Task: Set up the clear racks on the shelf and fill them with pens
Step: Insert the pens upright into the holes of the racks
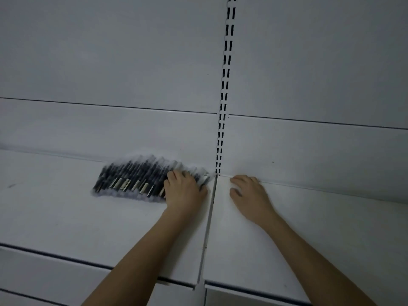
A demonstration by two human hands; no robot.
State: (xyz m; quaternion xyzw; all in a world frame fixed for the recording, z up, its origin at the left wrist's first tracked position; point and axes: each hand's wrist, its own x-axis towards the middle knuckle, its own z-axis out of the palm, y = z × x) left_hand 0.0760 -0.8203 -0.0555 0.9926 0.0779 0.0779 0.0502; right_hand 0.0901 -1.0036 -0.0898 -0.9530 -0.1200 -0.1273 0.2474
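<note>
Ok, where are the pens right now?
In the head view the pens lie in a row at the back of the left shelf panel, under the left hand and just left of the slotted upright.

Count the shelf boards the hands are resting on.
2. The left shelf board carries the row of dark pens and the left hand; the right shelf board, past the seam below the slotted upright, has the right hand.
</note>
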